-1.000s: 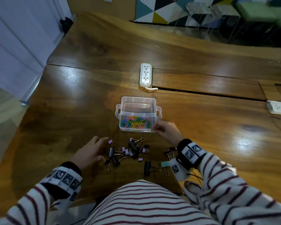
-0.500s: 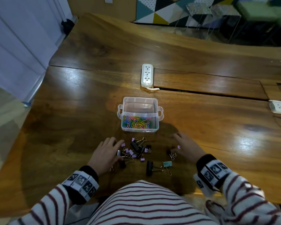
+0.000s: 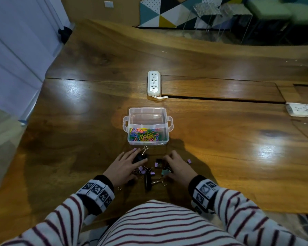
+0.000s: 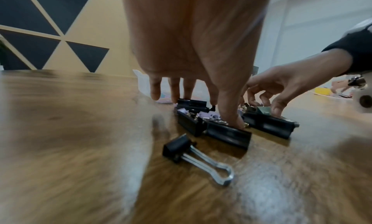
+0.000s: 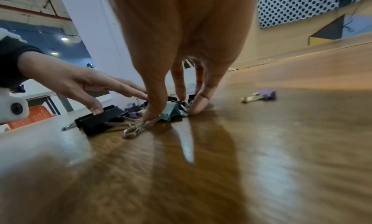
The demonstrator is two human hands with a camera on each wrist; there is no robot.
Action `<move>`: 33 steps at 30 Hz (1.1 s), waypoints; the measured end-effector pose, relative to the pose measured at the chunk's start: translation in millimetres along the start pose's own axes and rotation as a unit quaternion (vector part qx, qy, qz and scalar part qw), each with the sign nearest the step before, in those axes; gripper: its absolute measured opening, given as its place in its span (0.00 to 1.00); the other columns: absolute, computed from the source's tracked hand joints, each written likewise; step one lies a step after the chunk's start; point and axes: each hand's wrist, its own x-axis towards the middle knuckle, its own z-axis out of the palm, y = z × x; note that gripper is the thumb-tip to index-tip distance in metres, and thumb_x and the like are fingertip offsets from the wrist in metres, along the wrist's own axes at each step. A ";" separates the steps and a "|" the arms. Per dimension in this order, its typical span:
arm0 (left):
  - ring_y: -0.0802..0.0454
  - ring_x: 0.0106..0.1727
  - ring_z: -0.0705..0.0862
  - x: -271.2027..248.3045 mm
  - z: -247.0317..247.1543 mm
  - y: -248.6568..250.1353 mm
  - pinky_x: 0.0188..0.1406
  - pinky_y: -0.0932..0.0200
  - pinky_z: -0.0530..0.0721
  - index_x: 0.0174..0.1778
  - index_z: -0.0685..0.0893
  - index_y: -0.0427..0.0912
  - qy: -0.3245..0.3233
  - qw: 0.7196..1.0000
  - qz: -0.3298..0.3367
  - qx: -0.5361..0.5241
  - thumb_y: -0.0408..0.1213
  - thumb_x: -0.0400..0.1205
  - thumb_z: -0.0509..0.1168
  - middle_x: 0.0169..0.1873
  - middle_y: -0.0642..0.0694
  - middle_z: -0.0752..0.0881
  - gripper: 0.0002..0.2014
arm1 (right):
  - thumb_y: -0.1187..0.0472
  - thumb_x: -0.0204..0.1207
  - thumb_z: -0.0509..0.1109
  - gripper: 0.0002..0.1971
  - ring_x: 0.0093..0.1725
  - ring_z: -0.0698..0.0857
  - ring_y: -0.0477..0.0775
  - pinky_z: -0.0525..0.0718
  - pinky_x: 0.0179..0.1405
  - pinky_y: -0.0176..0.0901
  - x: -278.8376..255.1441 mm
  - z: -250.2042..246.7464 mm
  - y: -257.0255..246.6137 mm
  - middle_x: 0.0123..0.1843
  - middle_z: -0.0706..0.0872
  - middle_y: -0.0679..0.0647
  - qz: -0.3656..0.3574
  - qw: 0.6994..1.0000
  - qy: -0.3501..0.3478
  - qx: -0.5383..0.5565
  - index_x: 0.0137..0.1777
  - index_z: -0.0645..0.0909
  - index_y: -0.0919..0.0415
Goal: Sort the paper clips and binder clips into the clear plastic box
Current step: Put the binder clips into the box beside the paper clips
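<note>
On the dark wooden bench [image 3: 220, 139], the clear plastic box [image 3: 164, 121] already holds the coloured paper clips [image 3: 144, 134]. Both hands have closed in from either side: the left hand [image 3: 124, 165] flat and released, the right hand [image 3: 179, 167] cupped over the scattered black, purple and teal binder clips [image 3: 148, 181], gathering them for one scoop, I judge.

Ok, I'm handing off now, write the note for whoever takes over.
Left hand: fingers spread, resting on the binder clips, nothing lifted.
Right hand: fingertips down around the teal binder clip; grip unclear.
Clear plastic box: near compartment holds the coloured paper clips, far one looks empty.
Done: paper clips. Left: all binder clips, including a purple stray right of the pile.
</note>
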 end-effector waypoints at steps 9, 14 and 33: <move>0.48 0.77 0.62 -35.7 -6.6 -15.3 0.76 0.47 0.63 0.78 0.53 0.59 0.127 0.976 -0.104 -0.145 0.46 0.81 0.59 0.79 0.47 0.60 0.31 | 0.56 0.76 0.67 0.22 0.69 0.72 0.55 0.81 0.57 0.46 0.4 -24.3 5.8 0.69 0.70 0.56 0.022 0.996 0.045 -0.072 0.68 0.68 0.58; 0.51 0.70 0.70 -55.1 0.3 -27.5 0.70 0.58 0.73 0.76 0.62 0.54 0.131 0.965 -0.136 -0.183 0.43 0.80 0.63 0.73 0.45 0.67 0.29 | 0.62 0.76 0.67 0.18 0.65 0.76 0.59 0.78 0.61 0.47 -10.0 -41.5 52.4 0.67 0.75 0.59 0.151 0.987 0.055 -0.018 0.66 0.71 0.60; 0.50 0.67 0.71 -29.0 -11.9 0.0 0.60 0.57 0.80 0.73 0.67 0.50 0.104 0.970 -0.148 -0.160 0.44 0.76 0.68 0.68 0.46 0.70 0.29 | 0.63 0.79 0.62 0.15 0.60 0.75 0.53 0.77 0.52 0.39 2.9 -17.6 -16.4 0.63 0.75 0.57 -0.067 0.995 0.032 -0.064 0.65 0.71 0.62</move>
